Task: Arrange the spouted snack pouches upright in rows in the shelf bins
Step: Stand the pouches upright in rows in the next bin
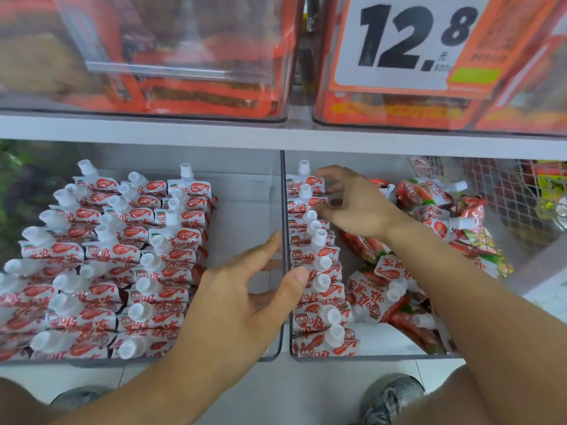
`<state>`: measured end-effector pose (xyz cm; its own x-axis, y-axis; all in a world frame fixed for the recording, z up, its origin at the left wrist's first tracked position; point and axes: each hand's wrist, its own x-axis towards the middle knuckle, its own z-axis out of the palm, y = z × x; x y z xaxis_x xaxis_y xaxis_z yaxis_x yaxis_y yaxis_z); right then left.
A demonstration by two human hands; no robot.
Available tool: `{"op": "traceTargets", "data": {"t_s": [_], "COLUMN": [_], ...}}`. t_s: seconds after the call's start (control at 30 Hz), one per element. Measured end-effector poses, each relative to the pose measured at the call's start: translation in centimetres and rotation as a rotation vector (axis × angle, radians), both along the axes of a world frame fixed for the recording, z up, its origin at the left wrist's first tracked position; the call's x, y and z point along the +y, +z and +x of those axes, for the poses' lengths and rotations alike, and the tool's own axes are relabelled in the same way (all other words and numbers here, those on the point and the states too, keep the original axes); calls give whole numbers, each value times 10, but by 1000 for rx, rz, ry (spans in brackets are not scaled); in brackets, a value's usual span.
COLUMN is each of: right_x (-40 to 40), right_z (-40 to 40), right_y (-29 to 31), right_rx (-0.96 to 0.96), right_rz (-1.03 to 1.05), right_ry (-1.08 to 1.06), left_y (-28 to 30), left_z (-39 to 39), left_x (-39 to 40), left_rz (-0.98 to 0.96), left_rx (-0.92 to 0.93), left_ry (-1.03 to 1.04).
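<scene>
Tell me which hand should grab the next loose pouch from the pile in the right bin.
Right. The right hand is already inside the right bin, beside the loose pouches. The left hand straddles the divider by the upright row, farther from them.

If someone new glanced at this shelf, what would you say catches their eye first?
Probably the big 12.8 price sign at upper right. Below, the left bin holds three neat rows of white-capped pouches, while the right bin's loose heap lies beside one tidy row between both hands.

Left pouch rows [18, 305] cut off; upper bins [147, 56] blurred.
</scene>
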<state>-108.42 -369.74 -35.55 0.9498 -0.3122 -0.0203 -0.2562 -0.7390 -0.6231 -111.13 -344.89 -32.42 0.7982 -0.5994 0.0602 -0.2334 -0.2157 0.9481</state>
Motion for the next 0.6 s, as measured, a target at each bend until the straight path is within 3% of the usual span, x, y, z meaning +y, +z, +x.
{"op": "traceTargets", "data": {"t_s": [0.3, 0.47, 0.6], "right_x": [-6, 4, 4], "right_z": [7, 7, 6], "right_y": [8, 1, 1], "right_rx": [205, 169, 56], "right_rz": [-128, -180, -88], "right_ry": [7, -16, -258], "left_y": [-4, -1, -3], "left_z": [0, -3, -3], "left_x": [-1, -2, -3], "left_rz": [-5, 3, 3], "left_rx": [-54, -84, -89], "left_ry": [-14, 22, 22]}}
